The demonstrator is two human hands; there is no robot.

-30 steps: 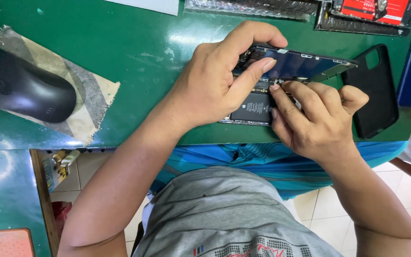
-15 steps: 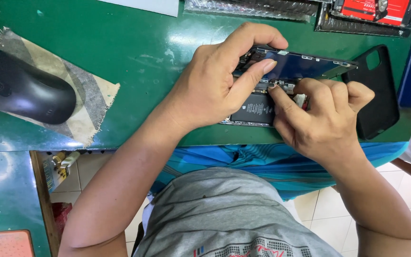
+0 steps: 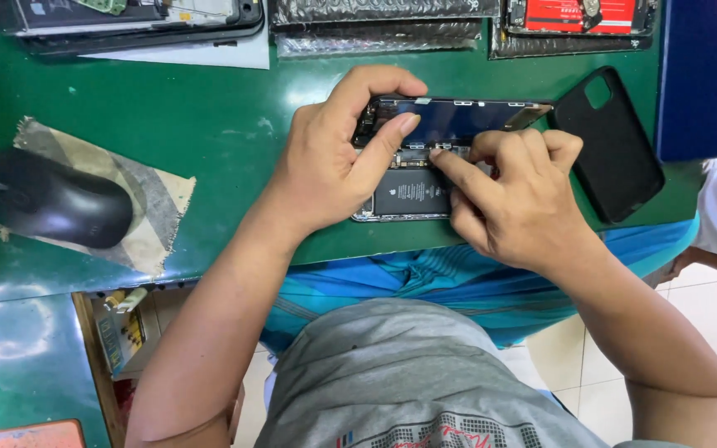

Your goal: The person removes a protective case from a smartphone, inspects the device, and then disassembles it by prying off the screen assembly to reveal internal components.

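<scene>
Head view: left hand [image 3: 334, 166] grips the opened dark smartphone [image 3: 412, 187] lying on the green worktop [image 3: 209, 124]; right hand [image 3: 512, 199] pinches narrow at its exposed internals, black phone case [image 3: 612, 145] just beside.

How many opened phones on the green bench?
3. Opened black phone under left hand and right hand; second opened phone top left; red-battery phone top right. Edges cropped, maybe more.

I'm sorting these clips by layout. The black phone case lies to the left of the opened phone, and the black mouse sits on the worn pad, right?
Not quite. In the head view the black phone case lies to the right of the opened phone; the black mouse does sit on the worn pad.
</scene>
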